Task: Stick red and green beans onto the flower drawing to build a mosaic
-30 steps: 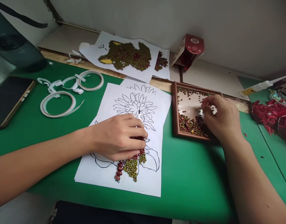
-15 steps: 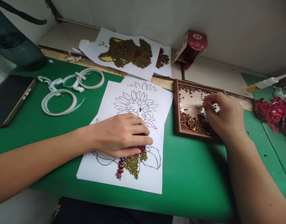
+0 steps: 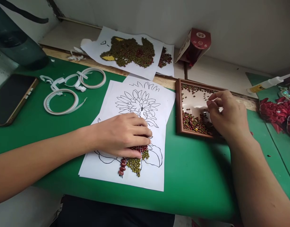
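Observation:
My left hand lies palm down, fingers stretched out, over the flower drawing on white paper. Green beans and red beans cover part of the drawing below and beside its fingers; what lies under the palm is hidden. Over the right side of a brown-framed tray, my right hand has its thumb and forefinger pinched together. Whatever is between those fingertips is too small to make out. Mixed red and green beans are heaped in the tray's near part, with others scattered along its far edge.
Two tape rolls with curled strips lie left of the paper, near a phone and a dark bottle. Behind are a bean-covered animal picture and a red box. A glue bottle lies at right.
My left hand's fingers have shifted slightly, showing more red beans beneath them. My right hand stays pinched over the tray. The whole view has moved a little.

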A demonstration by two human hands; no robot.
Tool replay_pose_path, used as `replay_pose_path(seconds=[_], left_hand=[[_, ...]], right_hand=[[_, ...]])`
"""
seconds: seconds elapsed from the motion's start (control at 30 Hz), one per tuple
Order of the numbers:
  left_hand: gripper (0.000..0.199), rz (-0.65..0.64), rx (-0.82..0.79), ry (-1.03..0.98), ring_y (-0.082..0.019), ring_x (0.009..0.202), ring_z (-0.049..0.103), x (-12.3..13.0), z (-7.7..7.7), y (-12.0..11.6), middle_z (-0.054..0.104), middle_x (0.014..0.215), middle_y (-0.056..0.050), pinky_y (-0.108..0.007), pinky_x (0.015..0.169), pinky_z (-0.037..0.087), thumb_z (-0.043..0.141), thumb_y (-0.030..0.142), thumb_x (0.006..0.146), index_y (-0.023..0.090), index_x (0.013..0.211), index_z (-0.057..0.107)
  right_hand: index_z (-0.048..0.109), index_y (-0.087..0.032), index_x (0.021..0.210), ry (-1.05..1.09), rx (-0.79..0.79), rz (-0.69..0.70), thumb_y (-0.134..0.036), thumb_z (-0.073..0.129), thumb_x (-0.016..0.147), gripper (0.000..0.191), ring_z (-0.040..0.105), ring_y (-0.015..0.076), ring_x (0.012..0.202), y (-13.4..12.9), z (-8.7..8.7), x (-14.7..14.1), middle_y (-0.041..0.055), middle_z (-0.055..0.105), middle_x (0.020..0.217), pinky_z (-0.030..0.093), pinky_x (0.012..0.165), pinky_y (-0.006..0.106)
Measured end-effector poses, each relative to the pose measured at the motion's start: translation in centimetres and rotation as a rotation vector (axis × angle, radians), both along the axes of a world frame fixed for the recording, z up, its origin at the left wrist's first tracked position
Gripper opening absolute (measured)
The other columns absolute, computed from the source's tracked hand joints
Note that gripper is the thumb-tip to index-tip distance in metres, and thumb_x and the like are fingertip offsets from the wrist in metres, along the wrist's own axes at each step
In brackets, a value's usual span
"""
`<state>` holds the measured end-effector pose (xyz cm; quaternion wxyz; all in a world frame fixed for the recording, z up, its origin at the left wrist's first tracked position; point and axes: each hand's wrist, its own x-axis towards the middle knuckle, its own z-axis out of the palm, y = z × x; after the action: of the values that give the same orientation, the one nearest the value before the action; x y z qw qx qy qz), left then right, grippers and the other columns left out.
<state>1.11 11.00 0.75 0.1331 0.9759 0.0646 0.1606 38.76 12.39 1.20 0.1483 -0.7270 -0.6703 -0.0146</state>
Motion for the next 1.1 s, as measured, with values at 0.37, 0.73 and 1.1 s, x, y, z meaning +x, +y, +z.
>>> replay_pose_path(seconds=[0.37,0.73,1.1], left_hand=[[0.023,0.066,0.083,-0.018,-0.023,0.118,0.068,-0.1,-0.1,0.4,0.077,0.126,-0.005,-0.039,0.092,0.048,0.054,0.022,0.104,0.020,0.116,0.074],[0.064,0.083,-0.076,0.177,-0.028,0.157,0.038,-0.3,-0.1,-0.1,0.041,0.168,-0.009,-0.041,0.125,0.029,0.054,0.058,0.104,0.024,0.158,0.047],[0.074,0.129,-0.161,0.245,-0.026,0.163,0.024,-0.1,-0.4,-0.4,0.026,0.174,-0.006,-0.041,0.133,0.016,0.049,0.063,0.104,0.025,0.165,0.034]], right_hand=[[0.063,-0.024,0.092,-0.044,0.244,0.190,-0.033,0.057,0.088,0.011,0.059,0.0243,0.078,0.1,-0.4,0.0,0.0056,0.072,0.084,0.040,0.070,0.034],[0.070,-0.024,0.097,-0.114,0.206,0.362,-0.018,0.071,0.090,0.010,0.065,0.0221,0.078,0.1,-1.1,0.4,0.0057,0.077,0.091,0.045,0.064,0.031],[0.062,-0.024,0.098,-0.074,0.306,0.417,-0.011,0.071,0.090,0.018,0.065,0.0182,0.071,-0.9,0.2,-1.9,0.0036,0.073,0.086,0.045,0.061,0.028]])
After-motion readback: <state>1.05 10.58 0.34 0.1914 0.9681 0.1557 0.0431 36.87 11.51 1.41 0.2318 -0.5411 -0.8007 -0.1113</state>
